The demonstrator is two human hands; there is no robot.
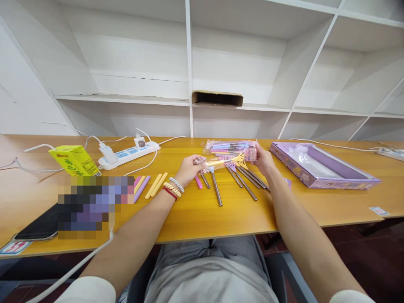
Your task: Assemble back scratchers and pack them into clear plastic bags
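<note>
My left hand (189, 169) is closed on the near end of a clear-wrapped yellow back scratcher (217, 163), whose yellow claw (240, 159) points right. Beyond it is a bundle of clear-wrapped packs (232, 147) with blue, pink and dark sticks inside. My right hand (264, 159) is closed around the right end of that bundle, its fingertips partly hidden. Below my hands, several back scratchers with metal rods (217, 189) and blue, purple and yellow claws lie on the table. A pink grip (198, 182) rests beside them.
Loose yellow grips (156, 186) and a purple grip (142, 189) lie left of my hands. Further left are a power strip (129, 155), a yellow-green carton (74, 160), a phone (38, 225) and a white cable. An open purple box (344, 184) sits right; a cardboard box (217, 99) occupies the shelf.
</note>
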